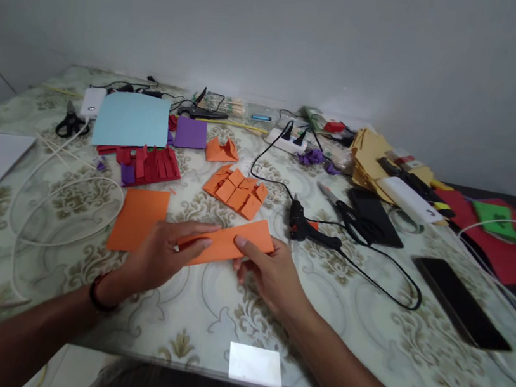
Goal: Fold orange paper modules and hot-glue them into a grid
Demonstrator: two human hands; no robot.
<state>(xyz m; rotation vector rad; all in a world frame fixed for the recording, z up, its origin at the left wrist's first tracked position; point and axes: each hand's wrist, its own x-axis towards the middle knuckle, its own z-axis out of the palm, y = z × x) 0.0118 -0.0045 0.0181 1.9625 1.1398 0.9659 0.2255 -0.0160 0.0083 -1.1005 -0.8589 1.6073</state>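
Note:
A folded strip of orange paper [227, 242] is held in the air above the table, tilted slightly up to the right. My left hand [166, 251] pinches its left end, and my right hand [267, 265] grips the right end with the thumb on top. Beneath and left of my left hand lies a flat orange sheet [139, 218]. Just beyond the strip are folded orange pieces [235, 191], with another orange folded piece [222, 150] behind them. Red folded pieces [153, 167] sit at the left.
A black glue gun [306, 224], black scissors [354, 223] and a phone [462, 302] lie to the right. Light blue paper [132, 120], a purple square [191, 133] and a white power strip [287, 140] are at the back. A white cable [17, 236] loops at left.

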